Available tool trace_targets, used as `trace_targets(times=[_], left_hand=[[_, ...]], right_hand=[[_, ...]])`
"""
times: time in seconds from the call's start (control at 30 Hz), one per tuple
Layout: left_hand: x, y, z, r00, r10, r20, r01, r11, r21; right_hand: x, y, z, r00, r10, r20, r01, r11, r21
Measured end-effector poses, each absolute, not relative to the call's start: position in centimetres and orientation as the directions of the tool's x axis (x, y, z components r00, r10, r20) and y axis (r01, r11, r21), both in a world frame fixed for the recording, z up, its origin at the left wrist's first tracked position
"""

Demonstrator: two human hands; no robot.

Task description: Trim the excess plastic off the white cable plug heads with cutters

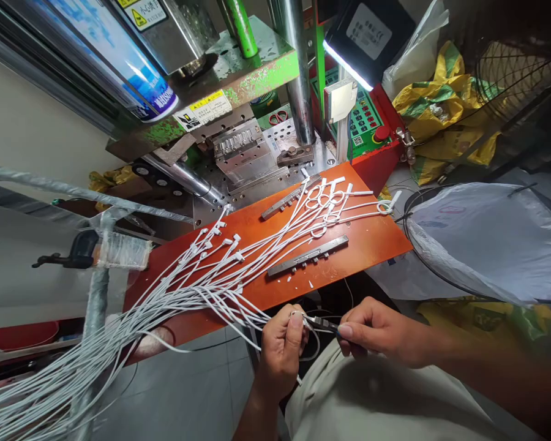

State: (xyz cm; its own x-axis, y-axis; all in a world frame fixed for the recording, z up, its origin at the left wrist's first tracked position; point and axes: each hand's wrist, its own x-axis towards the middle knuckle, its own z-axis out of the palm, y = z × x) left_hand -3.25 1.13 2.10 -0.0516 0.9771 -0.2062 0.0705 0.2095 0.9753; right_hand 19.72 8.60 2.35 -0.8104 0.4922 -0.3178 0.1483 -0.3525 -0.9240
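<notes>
My left hand (281, 343) is closed, pinching the end of a white cable (316, 350) between thumb and fingers, and a loop of it hangs below. My right hand (379, 331) is wrapped round a pair of small pliers (324, 323), whose metal jaws point left and reach the cable end at my left fingertips. Whether the jaws touch the cable I cannot make out. A large bundle of white cables (202, 293) runs from the lower left across an orange board (371, 245), with moulded connectors and looped ends lying on it.
Two metal mould bars (308, 256) (284, 203) lie on the board, with white scraps near the closer one. Behind stands a press with a steel mould block (243, 153) and a green control panel (365, 125). A white bag on a hoop (491, 239) is at right; a wrapped post (98, 300) stands left.
</notes>
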Motion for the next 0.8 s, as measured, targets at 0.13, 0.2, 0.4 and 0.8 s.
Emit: trace_targets(times=[0.13,0.2,0.4,0.8], left_hand=[[-3.8,1.3,1.2,-0.066,0.987,-0.147,0.158,0.156,0.975],[-3.4,1.2,0.7,-0.15,0.984,-0.092,0.205,0.122,0.971],[-1.2,0.8,-0.3,-0.367,0.918,0.151,0.374,-0.003,0.927],[-1.0,0.2,-2.9,-0.2,0.736,0.647,0.824,-0.231,0.517]], right_hand=[[19.8,8.2,2.8,-0.747,0.648,-0.146,0.277,0.104,-0.955],[19.8,7.6,2.7,-0.697,0.715,-0.057,0.382,0.302,-0.873],[19.1,5.5,2.0,-0.6,0.791,0.116,0.572,0.526,-0.629],[17.5,4.3,1.8,-0.487,0.839,0.245,0.647,0.534,-0.544]])
